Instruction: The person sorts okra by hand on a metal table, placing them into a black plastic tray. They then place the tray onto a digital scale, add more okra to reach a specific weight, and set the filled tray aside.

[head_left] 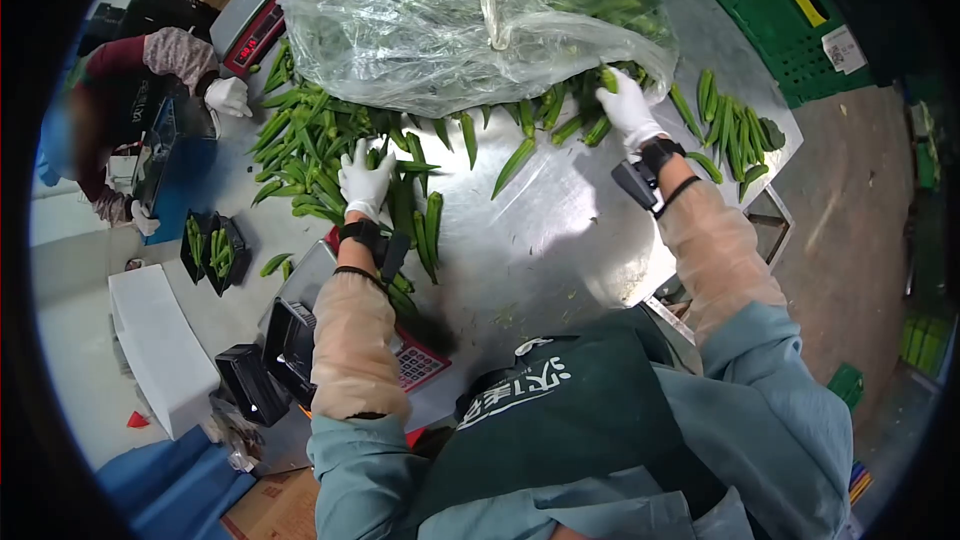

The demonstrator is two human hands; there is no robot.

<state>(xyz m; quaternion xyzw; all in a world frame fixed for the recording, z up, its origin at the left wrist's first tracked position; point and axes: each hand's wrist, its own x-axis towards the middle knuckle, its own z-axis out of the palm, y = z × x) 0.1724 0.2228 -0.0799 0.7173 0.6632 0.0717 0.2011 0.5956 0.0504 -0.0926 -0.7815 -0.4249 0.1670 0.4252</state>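
Steel tabletop [560, 230] filled the middle of the frame, strewn with okra pods. Most of the okra was unsorted: a loose heap of pods [310, 140] lay at centre left, a few strays sat in the middle, and a big clear plastic bag [470, 20] at the top centre looked largely full. A smaller row of pods [730, 125] lay lined up at the upper right, and two black trays [212, 250] at the left held a few; by that showing, the sorting seemed far from finished. The left hand [365, 180], in a white glove, rested on the heap with fingers curled around a few pods. The right hand [628, 105], also gloved, pinched a single pod [608, 78] at the bag's mouth. A co-worker's gloved hand [230, 95] worked at the upper left beside a scale [255, 15].
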